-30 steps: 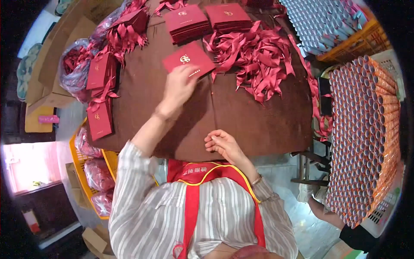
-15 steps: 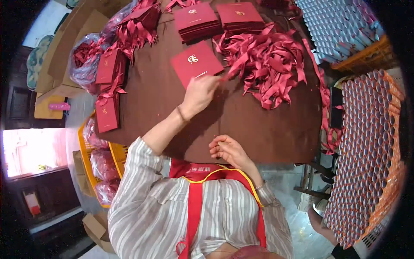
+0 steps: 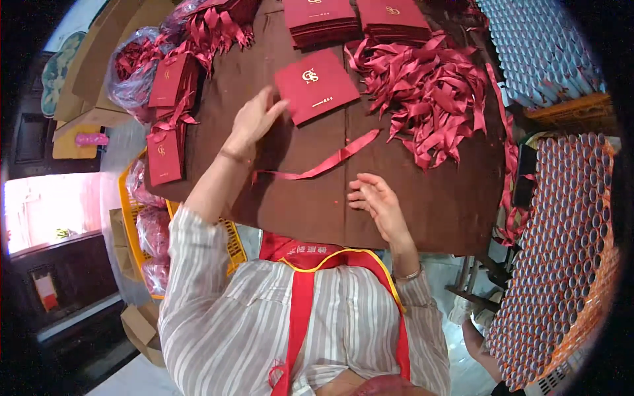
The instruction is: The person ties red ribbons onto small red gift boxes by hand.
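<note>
A flat red square packet (image 3: 318,92) with a gold emblem lies on the brown cloth of the table; I cannot tell whether it is a bag or an envelope. At its left edge is my left hand (image 3: 253,120), thumb and fingers apart, the thumb at the edge. A single red ribbon (image 3: 338,157) stretches slantwise across the cloth, held by neither hand. My right hand (image 3: 378,203) hovers near the front of the table, right of the ribbon's middle, fingers loosely bent and apart. Beyond it spreads a tangled heap of red ribbons (image 3: 436,99).
Two stacks of red packets (image 3: 323,26) stand at the back. Ribboned red packets (image 3: 165,155) line the table's left edge by a plastic bag (image 3: 132,92). Yellow crates (image 3: 132,244) stand below left. Racks of tube-like pieces (image 3: 561,251) flank the right side.
My left hand has moved left from the ribbon heap and let go of a ribbon, which now lies across the cloth. My right hand has risen slightly and shifted right.
</note>
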Demonstrator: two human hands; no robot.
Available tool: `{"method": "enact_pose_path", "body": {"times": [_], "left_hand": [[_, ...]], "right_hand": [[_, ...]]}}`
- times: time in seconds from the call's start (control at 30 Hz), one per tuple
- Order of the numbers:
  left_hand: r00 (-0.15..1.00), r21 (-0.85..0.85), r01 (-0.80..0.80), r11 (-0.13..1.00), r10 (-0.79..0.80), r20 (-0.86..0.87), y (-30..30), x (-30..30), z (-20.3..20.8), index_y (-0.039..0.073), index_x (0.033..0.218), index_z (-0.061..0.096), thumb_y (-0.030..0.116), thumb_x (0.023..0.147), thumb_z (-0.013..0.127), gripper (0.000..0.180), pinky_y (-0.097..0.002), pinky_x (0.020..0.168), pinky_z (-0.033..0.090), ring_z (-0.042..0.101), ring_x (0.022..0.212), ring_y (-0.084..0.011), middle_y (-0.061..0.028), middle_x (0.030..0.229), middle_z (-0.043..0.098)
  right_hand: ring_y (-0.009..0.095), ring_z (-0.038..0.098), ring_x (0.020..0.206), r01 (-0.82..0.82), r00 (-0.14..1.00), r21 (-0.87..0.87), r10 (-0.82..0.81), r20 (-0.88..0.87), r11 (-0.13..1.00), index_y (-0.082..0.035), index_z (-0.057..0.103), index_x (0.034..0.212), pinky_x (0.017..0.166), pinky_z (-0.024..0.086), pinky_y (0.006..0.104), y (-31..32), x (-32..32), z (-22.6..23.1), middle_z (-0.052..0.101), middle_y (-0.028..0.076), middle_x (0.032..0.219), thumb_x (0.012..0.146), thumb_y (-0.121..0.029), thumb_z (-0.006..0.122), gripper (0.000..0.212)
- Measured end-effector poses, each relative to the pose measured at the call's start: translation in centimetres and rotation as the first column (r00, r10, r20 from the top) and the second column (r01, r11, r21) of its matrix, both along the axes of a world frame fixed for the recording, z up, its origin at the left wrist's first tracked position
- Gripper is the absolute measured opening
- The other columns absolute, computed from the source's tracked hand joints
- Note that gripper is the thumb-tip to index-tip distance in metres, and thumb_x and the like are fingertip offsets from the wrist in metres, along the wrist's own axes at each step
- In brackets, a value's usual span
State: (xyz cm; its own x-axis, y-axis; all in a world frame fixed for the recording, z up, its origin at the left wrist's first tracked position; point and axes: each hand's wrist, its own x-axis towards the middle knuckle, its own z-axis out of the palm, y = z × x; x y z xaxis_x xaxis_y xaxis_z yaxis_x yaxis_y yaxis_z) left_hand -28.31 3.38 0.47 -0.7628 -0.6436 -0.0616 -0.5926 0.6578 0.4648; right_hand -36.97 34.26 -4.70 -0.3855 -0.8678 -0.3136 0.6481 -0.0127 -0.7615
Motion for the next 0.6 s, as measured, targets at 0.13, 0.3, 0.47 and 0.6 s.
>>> {"method": "enact_pose_path", "body": {"times": [0.13,0.3,0.47,0.6], "left_hand": [[0.988,-0.245,-0.154,0.957,0.156,-0.011,-1.8,-5.7,-3.1,0.001,0.132,0.032,0.056,0.07,0.064,0.089,-0.0424,0.09,0.041,0.051,0.109,-0.0341,-0.0191,0.114,0.055],[0.983,0.181,-0.159,0.971,0.173,-0.063,-2.5,-9.2,-3.3,-0.004,0.131,0.033,0.03,0.064,0.078,0.088,-0.0351,0.09,0.041,0.053,0.107,-0.0321,-0.0226,0.114,0.055],[0.71,0.744,0.035,0.668,0.507,-0.489,-2.7,-7.2,-3.1,-0.004,0.11,0.052,0.01,0.076,0.068,0.04,-0.028,0.077,0.046,0.057,0.094,-0.0163,-0.0092,0.105,0.061],[0.551,0.786,0.359,0.504,0.565,-0.614,-3.5,-2.5,0.0,0.008,0.098,0.055,0.008,0.082,0.06,0.017,-0.0245,0.07,0.047,0.059,0.084,-0.0104,-0.0026,0.094,0.062]], "right_hand": [[0.019,0.056,0.101,-0.203,0.974,-0.022,0.204,0.101,0.979,-0.005,0.035,0.131,0.085,0.048,0.0305,-1.6,2.6,1.8,0.048,0.013,0.122,0.09,-0.014,0.051,0.045],[0.026,0.041,0.122,-0.278,0.957,-0.01,0.278,0.086,0.96,-0.012,0.005,0.143,0.096,0.04,0.0365,-5.9,3.4,1.8,0.013,0.013,0.145,0.09,-0.015,0.052,0.071],[0.025,0.046,0.117,-0.203,0.942,-0.153,0.235,0.238,0.967,-0.007,0.008,0.142,0.093,0.042,0.0358,-7.3,2.3,2.1,0.022,0.014,0.142,0.09,-0.023,0.052,0.069],[0.021,0.056,0.1,-0.472,0.882,0.057,0.471,0.032,0.88,-0.003,0.03,0.135,0.083,0.049,0.0317,-4.7,1.5,2.6,0.051,0.013,0.12,0.091,-0.028,0.051,0.055]]}}
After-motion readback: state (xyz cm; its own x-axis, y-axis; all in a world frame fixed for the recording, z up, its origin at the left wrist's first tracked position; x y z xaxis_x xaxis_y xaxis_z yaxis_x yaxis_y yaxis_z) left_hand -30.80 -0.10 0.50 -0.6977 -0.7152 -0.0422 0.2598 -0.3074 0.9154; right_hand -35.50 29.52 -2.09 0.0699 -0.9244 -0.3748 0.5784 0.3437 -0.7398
